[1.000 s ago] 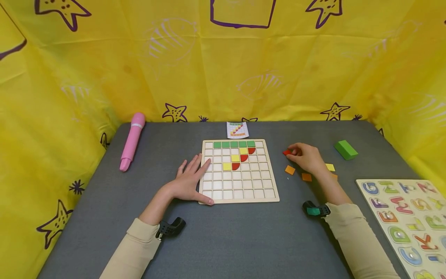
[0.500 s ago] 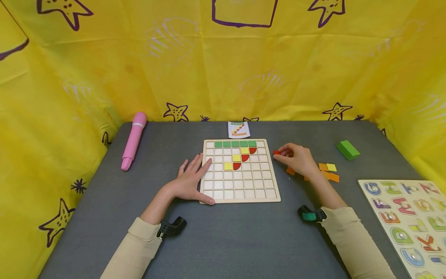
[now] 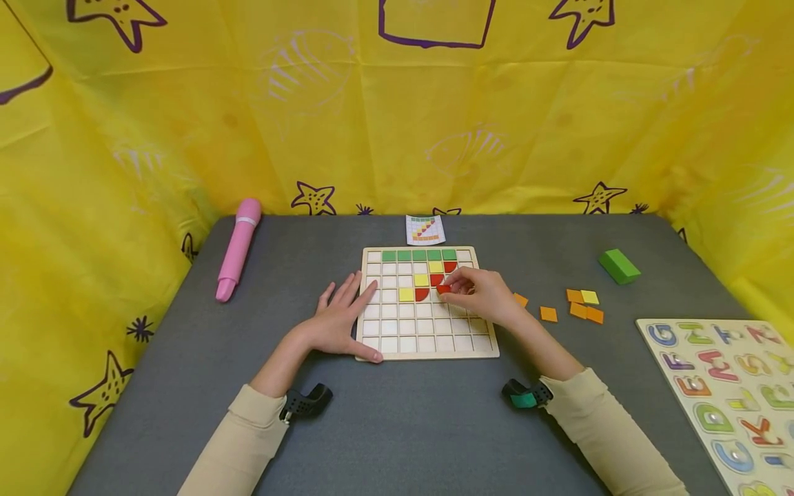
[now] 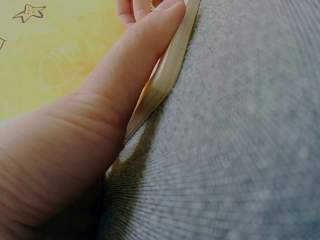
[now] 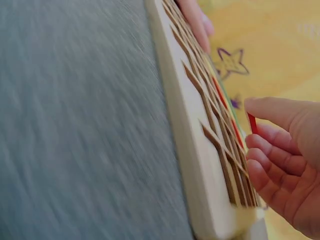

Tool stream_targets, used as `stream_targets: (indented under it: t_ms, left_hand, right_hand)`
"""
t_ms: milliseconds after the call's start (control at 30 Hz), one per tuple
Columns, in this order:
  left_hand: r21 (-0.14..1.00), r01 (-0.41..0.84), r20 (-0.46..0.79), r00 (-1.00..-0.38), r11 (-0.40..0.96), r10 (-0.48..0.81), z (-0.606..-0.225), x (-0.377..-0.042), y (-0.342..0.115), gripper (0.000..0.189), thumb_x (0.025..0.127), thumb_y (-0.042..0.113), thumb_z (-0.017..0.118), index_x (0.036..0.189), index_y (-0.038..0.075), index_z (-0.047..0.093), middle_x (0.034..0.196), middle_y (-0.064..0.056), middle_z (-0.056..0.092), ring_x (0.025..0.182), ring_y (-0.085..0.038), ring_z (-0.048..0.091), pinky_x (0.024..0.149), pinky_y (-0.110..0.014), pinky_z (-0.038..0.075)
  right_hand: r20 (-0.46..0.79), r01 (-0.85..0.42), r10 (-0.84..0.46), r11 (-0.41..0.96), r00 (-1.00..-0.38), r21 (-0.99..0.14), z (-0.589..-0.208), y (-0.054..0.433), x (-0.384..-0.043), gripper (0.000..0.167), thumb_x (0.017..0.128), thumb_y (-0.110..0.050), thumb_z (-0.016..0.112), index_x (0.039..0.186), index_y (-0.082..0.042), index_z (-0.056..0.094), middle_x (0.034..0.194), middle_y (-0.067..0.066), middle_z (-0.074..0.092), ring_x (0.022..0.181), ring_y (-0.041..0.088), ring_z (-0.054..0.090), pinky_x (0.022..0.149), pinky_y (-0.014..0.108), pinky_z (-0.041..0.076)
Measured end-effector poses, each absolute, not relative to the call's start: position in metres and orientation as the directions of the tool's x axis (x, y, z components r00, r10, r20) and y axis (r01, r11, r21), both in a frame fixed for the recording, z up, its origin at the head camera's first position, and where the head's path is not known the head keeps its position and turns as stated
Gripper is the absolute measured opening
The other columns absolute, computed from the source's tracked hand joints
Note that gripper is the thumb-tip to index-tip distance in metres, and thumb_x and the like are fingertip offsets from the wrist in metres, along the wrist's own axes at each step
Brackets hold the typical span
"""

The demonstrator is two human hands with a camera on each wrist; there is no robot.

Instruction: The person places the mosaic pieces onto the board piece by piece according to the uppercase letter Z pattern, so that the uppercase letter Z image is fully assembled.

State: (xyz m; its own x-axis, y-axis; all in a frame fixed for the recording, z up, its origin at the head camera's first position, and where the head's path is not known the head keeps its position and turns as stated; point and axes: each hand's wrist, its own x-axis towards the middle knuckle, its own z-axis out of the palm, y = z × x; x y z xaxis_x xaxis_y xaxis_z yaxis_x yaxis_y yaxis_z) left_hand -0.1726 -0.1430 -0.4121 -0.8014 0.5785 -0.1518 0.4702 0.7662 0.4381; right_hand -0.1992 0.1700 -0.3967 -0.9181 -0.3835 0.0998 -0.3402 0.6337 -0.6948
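Note:
A wooden grid board (image 3: 434,344) lies at the middle of the table. Its top row holds several green square tiles (image 3: 419,255), and yellow squares (image 3: 406,295) and red rounded tiles (image 3: 422,295) step diagonally below. With fingers spread, my left hand (image 3: 338,320) rests on the board's left edge; in the left wrist view the thumb (image 4: 145,35) lies along its near edge. My right hand (image 3: 486,296) is over the board's right half, pinching a small red tile (image 5: 252,123) between thumb and fingertips, above the grid. Part of the board is hidden beneath that hand.
A small printed pattern card (image 3: 425,231) lies behind the board. Orange tiles (image 3: 548,314) and one yellow tile (image 3: 590,297) are scattered to the right, with a green block (image 3: 619,266) beyond. A letter puzzle board (image 3: 719,406) sits far right, a pink microphone-like stick (image 3: 238,251) far left.
My right hand has carried the red tile leftward from the loose tiles to over the board, uncovering the orange tiles. The left hand has stayed on the board's edge.

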Motion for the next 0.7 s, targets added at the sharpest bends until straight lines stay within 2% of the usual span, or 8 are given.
stream_targets:
  t_ms: [233,367,533,700]
  left_hand:
    - [0.424,0.462,-0.175,-0.802,0.779,0.57,-0.412,-0.174,-0.142,0.128,0.068,0.068,0.076,0.158,0.013,0.004,0.161,-0.019,-0.011,0.147,-0.033,-0.01,0.111,-0.059,-0.005]
    - [0.424,0.467,-0.165,-0.803,0.776,0.573,-0.411,-0.174,-0.142,0.128,0.068,0.068,0.077,0.158,0.011,0.006,0.161,-0.02,-0.009,0.147,-0.034,-0.009,0.111,-0.06,-0.005]
    - [0.421,0.473,-0.159,-0.802,0.774,0.576,-0.412,-0.174,-0.142,0.128,0.068,0.068,0.076,0.158,0.01,0.006,0.161,-0.021,-0.009,0.147,-0.035,-0.009,0.11,-0.061,-0.005]
    - [0.426,0.475,-0.15,-0.802,0.77,0.578,-0.411,-0.174,-0.143,0.128,0.068,0.068,0.077,0.158,0.01,0.006,0.161,-0.022,-0.008,0.147,-0.035,-0.008,0.11,-0.061,-0.005]
  right_hand:
    - [0.104,-0.422,-0.497,0.585,-0.861,-0.693,-0.399,0.146,-0.192,0.022,0.082,-0.021,0.081,0.098,-0.01,0.071,0.082,-0.005,0.062,0.078,0.014,0.056,0.071,0.029,0.047]
    - [0.138,-0.495,-0.558,0.561,-0.818,-0.664,-0.399,0.134,-0.189,0.021,0.081,-0.02,0.081,0.098,-0.011,0.072,0.08,-0.008,0.061,0.074,0.012,0.055,0.067,0.027,0.046]
    - [0.188,-0.582,-0.624,0.52,-0.759,-0.625,-0.401,0.124,-0.189,0.019,0.084,-0.014,0.078,0.102,-0.01,0.073,0.083,-0.005,0.063,0.073,0.013,0.054,0.067,0.026,0.046]
    - [0.209,-0.597,-0.624,0.513,-0.753,-0.617,-0.401,0.121,-0.188,0.02,0.086,-0.005,0.073,0.106,-0.01,0.074,0.092,-0.002,0.069,0.078,0.012,0.057,0.072,0.029,0.049]
